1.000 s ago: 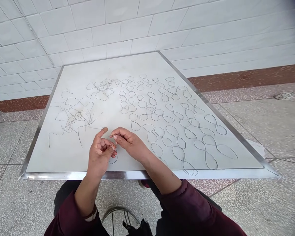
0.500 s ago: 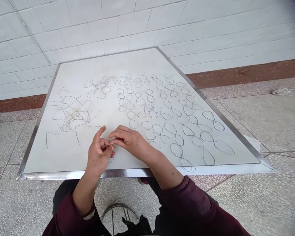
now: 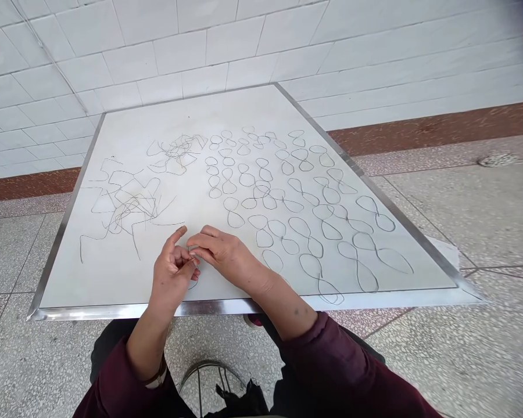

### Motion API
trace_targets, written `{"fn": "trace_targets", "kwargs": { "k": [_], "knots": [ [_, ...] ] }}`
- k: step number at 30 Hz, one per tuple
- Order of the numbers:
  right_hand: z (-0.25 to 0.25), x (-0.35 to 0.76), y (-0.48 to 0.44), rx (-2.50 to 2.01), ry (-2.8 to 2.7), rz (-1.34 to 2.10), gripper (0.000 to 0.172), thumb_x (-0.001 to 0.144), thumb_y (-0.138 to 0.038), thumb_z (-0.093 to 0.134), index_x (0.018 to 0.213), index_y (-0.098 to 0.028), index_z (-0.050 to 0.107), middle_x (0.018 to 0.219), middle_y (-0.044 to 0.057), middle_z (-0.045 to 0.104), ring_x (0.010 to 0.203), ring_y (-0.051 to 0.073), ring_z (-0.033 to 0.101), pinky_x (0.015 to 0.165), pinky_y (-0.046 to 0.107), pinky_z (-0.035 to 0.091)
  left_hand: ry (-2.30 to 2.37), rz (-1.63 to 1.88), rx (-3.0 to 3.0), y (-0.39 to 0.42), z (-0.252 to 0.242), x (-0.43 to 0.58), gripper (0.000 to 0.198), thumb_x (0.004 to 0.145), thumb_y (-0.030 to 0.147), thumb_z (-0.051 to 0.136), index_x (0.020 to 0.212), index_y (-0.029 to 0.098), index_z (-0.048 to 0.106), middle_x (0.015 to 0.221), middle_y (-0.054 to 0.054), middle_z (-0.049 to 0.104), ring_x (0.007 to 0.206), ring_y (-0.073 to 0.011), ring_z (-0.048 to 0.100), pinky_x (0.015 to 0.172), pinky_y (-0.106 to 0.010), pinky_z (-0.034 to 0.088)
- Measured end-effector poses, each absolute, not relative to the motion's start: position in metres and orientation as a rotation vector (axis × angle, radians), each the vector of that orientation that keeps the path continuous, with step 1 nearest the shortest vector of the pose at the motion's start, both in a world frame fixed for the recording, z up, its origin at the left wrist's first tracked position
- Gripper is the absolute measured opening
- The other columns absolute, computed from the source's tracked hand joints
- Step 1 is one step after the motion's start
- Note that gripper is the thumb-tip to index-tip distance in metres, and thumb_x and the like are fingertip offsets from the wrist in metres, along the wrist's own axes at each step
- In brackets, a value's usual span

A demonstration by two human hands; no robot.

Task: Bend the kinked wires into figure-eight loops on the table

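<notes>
Above the near edge of the white table, my left hand point(image 3: 174, 270) pinches a thin dark wire point(image 3: 193, 284) between thumb and fingers, its index finger raised. My right hand point(image 3: 222, 252) comes in from the right, its thumb and fingertips closed on the same wire close to the left fingertips. A curved bit of this wire hangs below the left fingers; the rest is hidden by the hands. To the right lie several wires bent into figure-eight loops point(image 3: 307, 229), the nearest ones beside my right forearm.
Loose bent wires lie in a tangle point(image 3: 135, 209) at the table's left, with another heap point(image 3: 183, 148) farther back. A metal rim point(image 3: 113, 310) edges the white tabletop point(image 3: 235, 104). Behind stands a tiled wall point(image 3: 230, 46). A round metal stool point(image 3: 200, 368) is below.
My right hand has shifted slightly left and closer to my left hand. Both keep their pinch on the wire, and the whole view has drifted a little.
</notes>
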State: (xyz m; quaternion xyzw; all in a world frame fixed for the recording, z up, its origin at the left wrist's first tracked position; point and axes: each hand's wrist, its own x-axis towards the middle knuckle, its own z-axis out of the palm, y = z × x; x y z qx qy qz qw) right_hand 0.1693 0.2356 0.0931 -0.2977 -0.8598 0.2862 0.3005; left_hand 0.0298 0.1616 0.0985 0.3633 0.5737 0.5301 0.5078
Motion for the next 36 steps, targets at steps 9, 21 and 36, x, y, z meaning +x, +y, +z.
{"fn": "trace_targets", "kwargs": {
  "k": [9, 21, 36],
  "knots": [
    [0.093, 0.167, 0.232, -0.856, -2.262, 0.749, 0.021, 0.098, -0.018, 0.05, 0.082, -0.02, 0.064, 0.078, -0.001, 0.054, 0.058, 0.008, 0.046, 0.055, 0.021, 0.037, 1.37, 1.288, 0.855, 0.161, 0.101, 0.031, 0.06, 0.078, 0.02, 0.07, 0.135, 0.018, 0.052, 0.066, 0.006, 0.057, 0.056, -0.01, 0.056, 0.058, -0.025, 0.05],
    [0.102, 0.163, 0.231, -0.933, -1.915, 1.285, 0.009, 0.095, -0.028, 0.052, 0.093, -0.023, 0.06, 0.08, -0.001, 0.061, 0.066, 0.012, 0.053, 0.063, 0.026, 0.047, 1.377, 1.374, 0.853, 0.16, 0.103, 0.026, 0.054, 0.08, 0.021, 0.07, 0.132, 0.02, 0.056, 0.071, 0.004, 0.06, 0.061, -0.0105, 0.059, 0.063, -0.026, 0.052],
    [0.097, 0.156, 0.22, -0.983, -1.978, 1.475, 0.021, 0.084, -0.018, 0.061, 0.102, -0.024, 0.052, 0.076, -0.005, 0.061, 0.066, 0.012, 0.057, 0.065, 0.028, 0.048, 1.338, 1.596, 0.675, 0.163, 0.099, 0.02, 0.049, 0.076, 0.023, 0.076, 0.122, 0.02, 0.059, 0.068, 0.006, 0.062, 0.06, -0.0094, 0.055, 0.055, -0.021, 0.042]
  ]
}}
